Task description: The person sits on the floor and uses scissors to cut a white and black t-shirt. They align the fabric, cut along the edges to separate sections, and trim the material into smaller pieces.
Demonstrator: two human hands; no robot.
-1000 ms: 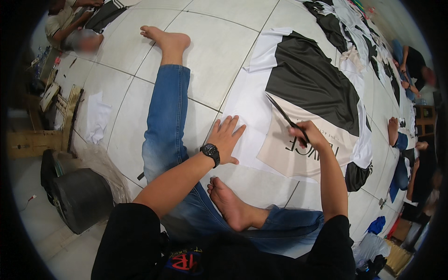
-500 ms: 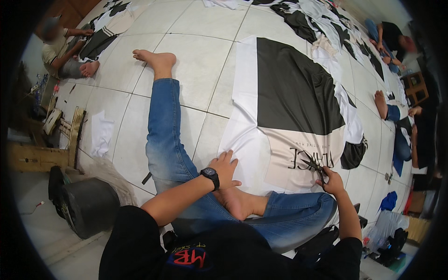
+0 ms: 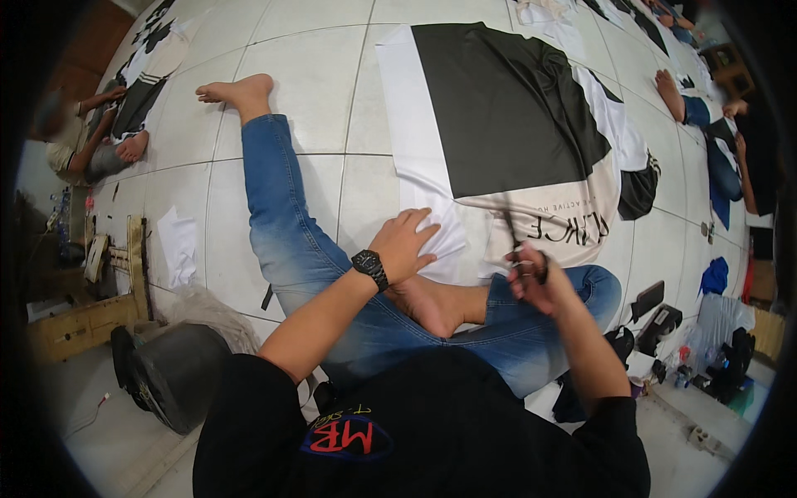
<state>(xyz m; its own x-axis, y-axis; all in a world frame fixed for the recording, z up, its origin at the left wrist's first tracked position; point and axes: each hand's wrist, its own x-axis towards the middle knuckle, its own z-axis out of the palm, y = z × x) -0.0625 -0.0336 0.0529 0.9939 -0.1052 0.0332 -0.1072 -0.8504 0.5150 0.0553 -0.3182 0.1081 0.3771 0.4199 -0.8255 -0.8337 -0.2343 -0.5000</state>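
- Head view: the left hand (image 3: 407,245), a black wristwatch (image 3: 370,267) on its wrist, lies flat with fingers spread wide on the white cloth sheet (image 3: 432,236), pressing it to the white tiled floor (image 3: 307,83).
- The right hand (image 3: 531,278) is closed around the handles of dark metal scissors (image 3: 515,245), whose blades point far, onto the beige printed fabric panel (image 3: 564,220) just right of the white sheet.
- A large black fabric piece (image 3: 498,108) lies farther off, over the same stack.
- The person sits in blue jeans (image 3: 282,232), left leg stretched far-left, the right foot (image 3: 432,303) tucked near, just under the left hand.
- Near left stands a dark round bin (image 3: 170,373); another person (image 3: 91,141) sits far left.
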